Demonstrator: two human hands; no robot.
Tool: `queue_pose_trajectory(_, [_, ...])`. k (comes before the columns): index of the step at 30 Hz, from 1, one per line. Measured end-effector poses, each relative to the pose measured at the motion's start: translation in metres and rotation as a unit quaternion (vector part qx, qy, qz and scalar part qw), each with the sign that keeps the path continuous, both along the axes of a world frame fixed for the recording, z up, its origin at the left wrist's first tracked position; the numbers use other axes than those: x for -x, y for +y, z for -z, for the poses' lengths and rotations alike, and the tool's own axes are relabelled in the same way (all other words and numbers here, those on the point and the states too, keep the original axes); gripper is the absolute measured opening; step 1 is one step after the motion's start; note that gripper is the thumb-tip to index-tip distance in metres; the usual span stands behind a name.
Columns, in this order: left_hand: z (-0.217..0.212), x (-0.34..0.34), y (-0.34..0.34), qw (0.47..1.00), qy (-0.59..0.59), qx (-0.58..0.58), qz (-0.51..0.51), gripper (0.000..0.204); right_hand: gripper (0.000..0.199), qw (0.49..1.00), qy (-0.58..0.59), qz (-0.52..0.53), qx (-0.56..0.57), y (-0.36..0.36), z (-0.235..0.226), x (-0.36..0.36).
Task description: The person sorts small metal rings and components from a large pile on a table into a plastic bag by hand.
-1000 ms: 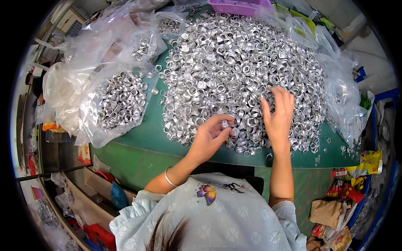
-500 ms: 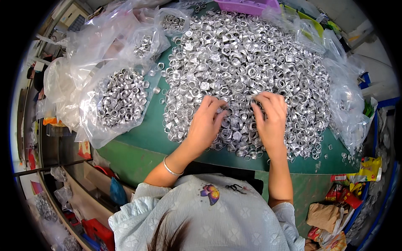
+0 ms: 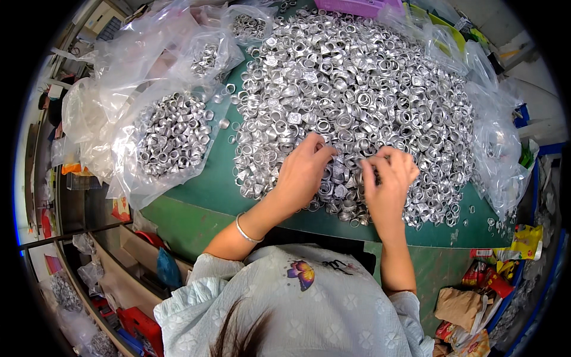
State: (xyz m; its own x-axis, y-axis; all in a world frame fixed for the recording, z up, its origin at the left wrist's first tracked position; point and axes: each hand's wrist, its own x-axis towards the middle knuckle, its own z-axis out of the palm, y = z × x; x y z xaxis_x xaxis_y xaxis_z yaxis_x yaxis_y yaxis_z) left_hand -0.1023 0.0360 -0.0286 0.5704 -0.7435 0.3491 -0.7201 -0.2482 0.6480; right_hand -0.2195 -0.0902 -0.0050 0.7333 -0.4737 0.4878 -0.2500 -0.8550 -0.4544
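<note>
A broad heap of silver-coloured metal rings (image 3: 351,77) covers much of the green table (image 3: 196,199). At the near middle of the heap is my left hand (image 3: 302,172), its thumb and fingertips drawn together. What they pinch, if anything, is too small to make out. A short way to the right, my right hand (image 3: 388,184) is over the rings too, with bent fingers and the thumb close to the index finger. Anything in that pinch is also hidden. Rings lie between the two hands.
To the left, an open clear plastic bag (image 3: 128,178) holds a smaller pile of rings (image 3: 175,134). Smaller bagged rings (image 3: 248,27) lie farther back. A purple basket (image 3: 360,6) and crumpled clear plastic (image 3: 496,143) border the heap. Coloured packets (image 3: 526,241) are beyond the table's right edge.
My left hand has moved slightly right and its fingers have closed together. My right hand has shifted a little nearer to me, with its fingers more curled.
</note>
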Motion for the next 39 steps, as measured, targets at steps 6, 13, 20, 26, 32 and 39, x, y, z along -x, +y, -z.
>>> queue_pose_trajectory(6, [-0.001,0.001,0.0,0.917,0.379,0.127,-0.013,0.01,0.01,0.958,-0.129,-0.035,-0.255,-0.014,0.008,0.015])
queue_pose_trajectory(13, [-0.021,0.017,0.005,0.742,0.634,0.181,0.125,0.011,0.008,0.836,-0.194,-0.095,-0.504,0.004,0.006,0.023])
queue_pose_trajectory(20, [-0.026,0.027,0.009,0.8,0.565,0.147,0.136,0.017,0.01,0.778,-0.197,-0.15,-0.577,0.016,0.016,0.026])
queue_pose_trajectory(26, [-0.034,0.042,0.014,0.917,0.363,0.127,0.103,0.035,0.013,0.725,-0.21,-0.129,-0.643,0.026,0.02,0.03])
queue_pose_trajectory(32, [-0.035,0.047,0.018,0.957,0.249,0.11,0.102,0.048,0.012,0.723,-0.21,-0.113,-0.648,0.032,0.02,0.033])
queue_pose_trajectory(39, [-0.033,0.045,0.02,0.975,0.156,0.073,0.143,0.052,0.01,0.773,-0.199,-0.109,-0.592,0.038,0.016,0.032])
